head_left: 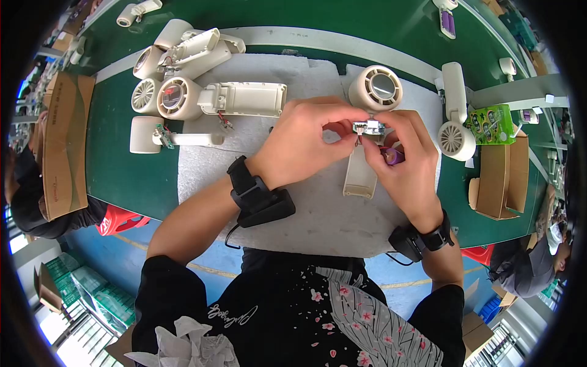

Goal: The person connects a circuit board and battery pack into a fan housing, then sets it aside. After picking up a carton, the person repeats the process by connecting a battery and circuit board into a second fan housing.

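Between the fingertips of both hands is a small circuit board (369, 127) with white connectors. My left hand (306, 137) pinches its left side, while the fingers of my right hand (408, 159) close on its right side. A purple battery cell (394, 156) shows inside the curl of my right hand. Beneath my hands lies a cream handle shell (359, 178), partly covered by them. Just beyond is the round cream fan head (376, 87); whether it joins the handle is hidden by my fingers.
A grey foam mat (263, 208) covers the green table (128, 183). Several cream fan parts (180, 98) crowd the left, with an open handle housing (251, 99) beside them. To the right are another fan (454, 113), a green box (492, 124) and a cardboard box (498, 177).
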A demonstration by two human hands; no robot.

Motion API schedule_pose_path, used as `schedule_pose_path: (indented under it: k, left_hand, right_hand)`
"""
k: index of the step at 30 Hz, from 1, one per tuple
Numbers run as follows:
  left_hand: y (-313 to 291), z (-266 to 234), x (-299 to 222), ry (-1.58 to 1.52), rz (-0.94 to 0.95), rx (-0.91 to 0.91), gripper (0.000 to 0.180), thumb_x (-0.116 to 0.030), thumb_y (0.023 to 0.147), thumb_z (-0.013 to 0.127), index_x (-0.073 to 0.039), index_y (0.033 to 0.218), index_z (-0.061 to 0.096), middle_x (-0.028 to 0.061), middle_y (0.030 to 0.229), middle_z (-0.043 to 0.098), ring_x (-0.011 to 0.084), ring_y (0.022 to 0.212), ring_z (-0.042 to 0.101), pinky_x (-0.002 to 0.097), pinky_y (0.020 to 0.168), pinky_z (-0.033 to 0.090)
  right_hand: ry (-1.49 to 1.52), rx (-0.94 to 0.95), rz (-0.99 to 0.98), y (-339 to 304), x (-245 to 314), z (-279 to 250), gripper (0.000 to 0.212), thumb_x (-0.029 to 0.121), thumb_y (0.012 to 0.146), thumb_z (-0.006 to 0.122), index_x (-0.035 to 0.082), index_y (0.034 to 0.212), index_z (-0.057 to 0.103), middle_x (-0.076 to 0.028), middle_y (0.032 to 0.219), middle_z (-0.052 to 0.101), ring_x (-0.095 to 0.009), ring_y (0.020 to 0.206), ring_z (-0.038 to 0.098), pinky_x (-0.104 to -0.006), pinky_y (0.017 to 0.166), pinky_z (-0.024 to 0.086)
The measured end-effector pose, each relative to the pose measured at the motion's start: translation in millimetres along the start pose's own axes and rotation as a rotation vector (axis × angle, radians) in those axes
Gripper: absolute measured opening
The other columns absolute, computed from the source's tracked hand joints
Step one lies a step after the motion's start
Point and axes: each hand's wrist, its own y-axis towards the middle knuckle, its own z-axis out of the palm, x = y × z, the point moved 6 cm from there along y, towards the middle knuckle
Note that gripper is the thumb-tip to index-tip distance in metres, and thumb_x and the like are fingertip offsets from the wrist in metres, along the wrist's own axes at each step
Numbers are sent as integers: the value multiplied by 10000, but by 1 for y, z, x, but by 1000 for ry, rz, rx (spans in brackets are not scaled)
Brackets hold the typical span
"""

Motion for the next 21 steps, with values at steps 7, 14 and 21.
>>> schedule_pose_path:
  k: [7,14,21]
  left_hand:
    - [0,-3,-4,108,72,-72,319,72,762,657,-30,1061,703,99,972,702,147,795,678,256,710,555]
    - [-1,-3,-6,138,97,-87,301,42,742,677,-42,1027,721,103,920,707,163,754,683,252,665,543]
    - [1,-2,-6,163,120,-83,290,34,731,681,-41,1007,727,96,901,707,161,740,680,250,656,539]
  right_hand:
    - [-10,-18,1,2,-4,0,354,16,703,767,50,1030,635,-60,928,626,-111,609,601,-227,498,457]
    - [-6,-31,-50,2,-5,-1,374,17,667,785,64,1029,700,-70,900,646,-143,661,634,-243,563,506]
    - [-9,-52,-42,3,-6,-2,360,22,639,793,74,988,724,-80,869,645,-169,676,645,-269,580,530]
